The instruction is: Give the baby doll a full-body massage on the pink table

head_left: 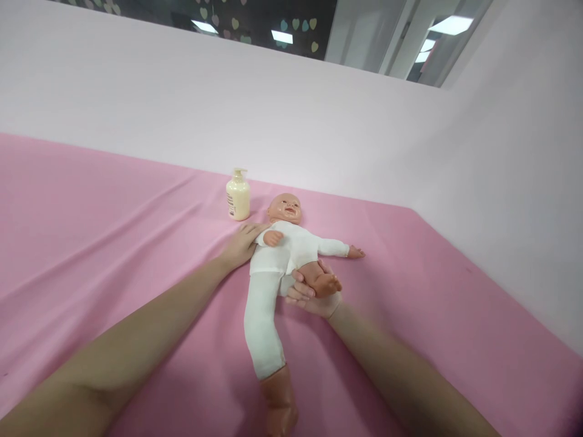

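A baby doll (268, 255) with a white cloth body lies on its back on a pink sheet (182, 364), its head away from me. My left hand (243, 244) rests at the doll's side by the shoulder, with its fingers laid against the bent arm. My right hand (314, 294) is wrapped round the doll's raised leg near the bare foot, which is folded up over the belly. The other leg is stretched toward me. One doll arm reaches out to the right.
A cream pump bottle (238, 197) stands on the sheet left of the doll's head. Behind rises a white padded wall (273, 115), which continues on the right. Above it are a dark window with heart stickers and a door.
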`<state>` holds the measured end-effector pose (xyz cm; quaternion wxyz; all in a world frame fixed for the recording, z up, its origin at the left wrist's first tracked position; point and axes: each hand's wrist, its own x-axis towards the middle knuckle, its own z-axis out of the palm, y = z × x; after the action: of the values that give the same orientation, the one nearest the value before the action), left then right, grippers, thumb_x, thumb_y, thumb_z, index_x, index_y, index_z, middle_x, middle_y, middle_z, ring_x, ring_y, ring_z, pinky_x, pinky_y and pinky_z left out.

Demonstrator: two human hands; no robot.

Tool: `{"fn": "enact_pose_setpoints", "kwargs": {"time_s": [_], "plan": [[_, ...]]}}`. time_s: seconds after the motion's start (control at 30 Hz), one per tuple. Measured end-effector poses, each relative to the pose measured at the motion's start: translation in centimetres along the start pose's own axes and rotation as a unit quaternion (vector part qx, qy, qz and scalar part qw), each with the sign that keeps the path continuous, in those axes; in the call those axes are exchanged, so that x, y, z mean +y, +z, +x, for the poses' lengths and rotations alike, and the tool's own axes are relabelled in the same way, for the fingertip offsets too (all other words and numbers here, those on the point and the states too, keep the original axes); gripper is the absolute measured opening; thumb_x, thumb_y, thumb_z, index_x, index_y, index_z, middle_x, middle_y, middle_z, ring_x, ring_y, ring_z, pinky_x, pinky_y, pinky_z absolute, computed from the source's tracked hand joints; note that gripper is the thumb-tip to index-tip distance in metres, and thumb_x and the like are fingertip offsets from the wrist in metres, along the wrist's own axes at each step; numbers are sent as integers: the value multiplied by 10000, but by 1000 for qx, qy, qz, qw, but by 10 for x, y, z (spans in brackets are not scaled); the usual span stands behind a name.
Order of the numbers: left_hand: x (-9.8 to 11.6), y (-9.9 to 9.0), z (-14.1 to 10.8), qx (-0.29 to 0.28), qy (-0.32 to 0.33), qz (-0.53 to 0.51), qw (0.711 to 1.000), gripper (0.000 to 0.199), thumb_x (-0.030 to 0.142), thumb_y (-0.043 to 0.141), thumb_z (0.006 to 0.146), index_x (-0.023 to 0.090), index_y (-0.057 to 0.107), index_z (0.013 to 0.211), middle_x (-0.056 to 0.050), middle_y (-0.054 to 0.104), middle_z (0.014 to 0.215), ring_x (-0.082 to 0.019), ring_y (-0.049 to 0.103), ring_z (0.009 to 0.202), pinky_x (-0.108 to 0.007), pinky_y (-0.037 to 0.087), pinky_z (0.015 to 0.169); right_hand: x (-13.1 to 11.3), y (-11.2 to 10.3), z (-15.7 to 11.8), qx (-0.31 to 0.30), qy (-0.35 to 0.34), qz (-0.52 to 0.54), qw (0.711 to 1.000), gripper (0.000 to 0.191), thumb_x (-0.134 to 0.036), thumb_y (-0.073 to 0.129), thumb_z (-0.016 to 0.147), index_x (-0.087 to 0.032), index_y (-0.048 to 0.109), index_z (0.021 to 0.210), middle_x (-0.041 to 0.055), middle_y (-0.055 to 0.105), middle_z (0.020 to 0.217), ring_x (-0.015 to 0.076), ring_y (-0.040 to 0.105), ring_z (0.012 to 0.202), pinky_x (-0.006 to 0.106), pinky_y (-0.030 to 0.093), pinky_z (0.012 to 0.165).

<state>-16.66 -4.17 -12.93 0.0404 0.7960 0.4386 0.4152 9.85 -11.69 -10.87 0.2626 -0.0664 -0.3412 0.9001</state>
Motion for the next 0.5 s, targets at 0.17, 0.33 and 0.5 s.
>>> {"fn": "enact_pose_setpoints", "kwargs": {"time_s": [0.17, 0.33, 0.5], "plan": [[9, -6, 0, -10, 18, 16, 1000, 445, 185, 444, 954, 241, 605, 1365, -87, 648, 1361, -245, 572, 1230, -447, 438, 1092, -4, 7, 3, 34, -5, 10, 999, 613, -751, 367, 914, -183, 565, 796, -50, 376, 523, 130, 340, 539, 292, 380, 636], [10, -7, 2, -6, 21, 19, 1000, 423, 201, 449, 961, 246, 627, 1342, -83, 663, 1346, -243, 577, 1237, -442, 439, 1086, -4, 10, 3, 53, -1, 2, 999, 641, -765, 322, 922, -185, 552, 779, -39, 384, 537, 140, 362, 560, 309, 380, 642], [11, -8, 2, -15, 17, 15, 1000, 427, 200, 454, 953, 250, 625, 1341, -79, 669, 1340, -248, 581, 1239, -453, 439, 1089, -4, 10, 3, 47, -4, -4, 999, 621, -752, 331, 927, -185, 543, 786, -35, 392, 565, 142, 369, 581, 311, 379, 663]]}}
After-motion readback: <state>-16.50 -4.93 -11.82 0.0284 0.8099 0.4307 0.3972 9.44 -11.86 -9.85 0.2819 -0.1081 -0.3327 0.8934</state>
